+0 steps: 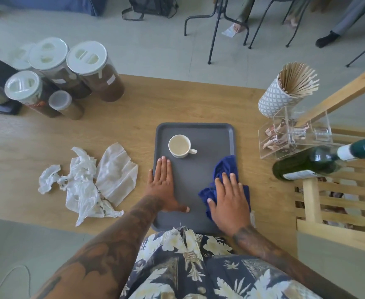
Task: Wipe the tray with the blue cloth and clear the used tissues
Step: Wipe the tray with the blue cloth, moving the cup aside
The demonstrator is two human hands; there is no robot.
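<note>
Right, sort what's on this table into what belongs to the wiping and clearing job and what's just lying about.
Part of the job:
tray
blue cloth, under the right hand
used tissues
left hand, flat on the tray

Just lying about:
cup
lidded jars
stick holder
clear box
green bottle

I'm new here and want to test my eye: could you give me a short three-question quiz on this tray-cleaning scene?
1. True or false: the cup stands on the tray.
2. Which hand presses the blue cloth? A) left hand B) right hand
3. Fill in: the used tissues lie on the table to the ___ of the tray.

Key: 1 true. 2 B; the left hand lies flat on the tray. 3 left.
</note>
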